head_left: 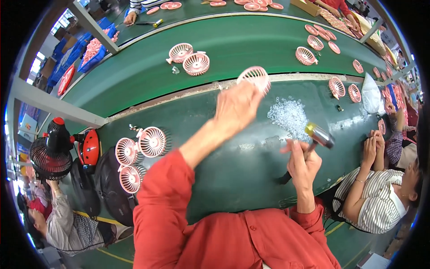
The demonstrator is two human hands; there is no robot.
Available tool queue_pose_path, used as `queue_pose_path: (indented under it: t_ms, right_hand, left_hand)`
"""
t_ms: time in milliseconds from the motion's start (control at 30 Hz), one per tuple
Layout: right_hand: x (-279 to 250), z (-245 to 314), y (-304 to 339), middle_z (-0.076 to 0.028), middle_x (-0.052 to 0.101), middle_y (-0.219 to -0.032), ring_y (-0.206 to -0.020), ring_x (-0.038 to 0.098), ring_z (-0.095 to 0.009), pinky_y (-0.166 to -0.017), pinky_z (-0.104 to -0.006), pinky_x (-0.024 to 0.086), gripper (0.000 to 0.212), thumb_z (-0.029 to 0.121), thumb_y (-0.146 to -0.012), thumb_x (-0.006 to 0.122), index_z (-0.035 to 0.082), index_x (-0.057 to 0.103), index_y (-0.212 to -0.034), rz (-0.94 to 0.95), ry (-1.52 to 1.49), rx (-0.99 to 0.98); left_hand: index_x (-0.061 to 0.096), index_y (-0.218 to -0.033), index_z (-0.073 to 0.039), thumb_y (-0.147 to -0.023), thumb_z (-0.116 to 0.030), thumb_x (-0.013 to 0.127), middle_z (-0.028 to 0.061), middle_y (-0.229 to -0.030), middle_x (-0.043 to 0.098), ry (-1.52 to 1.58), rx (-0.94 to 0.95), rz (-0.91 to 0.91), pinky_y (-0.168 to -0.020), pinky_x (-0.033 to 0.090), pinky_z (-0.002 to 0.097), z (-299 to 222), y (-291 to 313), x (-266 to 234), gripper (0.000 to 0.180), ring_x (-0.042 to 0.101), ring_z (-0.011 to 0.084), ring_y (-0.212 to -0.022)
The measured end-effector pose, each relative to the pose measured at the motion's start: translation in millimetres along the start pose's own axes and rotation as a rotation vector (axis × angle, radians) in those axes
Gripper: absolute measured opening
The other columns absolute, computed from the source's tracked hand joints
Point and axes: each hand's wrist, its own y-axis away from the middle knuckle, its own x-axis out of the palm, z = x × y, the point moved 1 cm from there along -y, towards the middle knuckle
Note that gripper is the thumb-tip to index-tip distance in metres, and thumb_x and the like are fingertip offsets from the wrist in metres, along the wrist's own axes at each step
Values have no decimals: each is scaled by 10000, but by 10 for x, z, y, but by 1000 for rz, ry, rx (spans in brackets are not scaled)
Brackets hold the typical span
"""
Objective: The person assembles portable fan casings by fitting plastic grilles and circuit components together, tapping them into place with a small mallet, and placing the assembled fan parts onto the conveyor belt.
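My left hand (237, 105) reaches forward over the far edge of the bench, its fingers closed on a round pink fan grille (257, 75) with radial slats. In my right hand (303, 165) is a small mallet (321, 135), with one yellow face and a dark one, held up above the bench. My right fingers wrap its handle, part of which they hide. Just beyond the mallet head lies a heap of small clear plastic pieces (286, 115). Several pink fan grilles (152, 141) lie on the bench to my left.
A green conveyor belt (143, 76) runs along the far side, carrying pink grilles (196, 63) and discs. A black fan (51, 152) and a black bag (114, 179) are at the left. A co-worker in stripes (376, 199) sits close on my right, near a white plastic bag (371, 94).
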Motion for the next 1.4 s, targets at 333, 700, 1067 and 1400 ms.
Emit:
queue_pose_path:
  t_ms: [333,700,1067,1400]
  right_hand:
    - [257,-143,26,73,490,-615,-509,398,-12,-433,-230,287,268,256,-946,665,-10,683,-968,277,83,149]
    - [260,-158,-149,1,509,-577,-342,332,-39,-316,-219,231,332,289,-987,568,-23,620,-886,583,-166,343]
    - [423,33,-145,73,487,-593,-550,385,-13,-451,-240,282,428,372,-970,622,3,634,-753,438,117,120]
    - [322,47,308,-30,693,-702,-515,429,-12,-450,-217,312,189,171,-889,731,-16,701,-876,609,70,329]
  left_hand:
    - [638,-1125,-2,-878,-69,667,137,-1017,685,254,9,60,-599,545,338,-746,1240,-529,257,690,247,-756]
    - [344,-1392,92,-1008,-349,541,247,-1100,641,1189,-1054,394,-411,501,253,-499,1557,-809,617,612,157,-549]
    - [476,-1231,-2,-1033,-279,501,154,-1041,626,1531,-1049,218,-487,546,294,-589,1538,-618,341,634,168,-652]
    - [385,-1127,25,-1018,-226,536,202,-977,616,1197,-911,-17,-459,555,323,-660,1579,-507,313,645,219,-599]
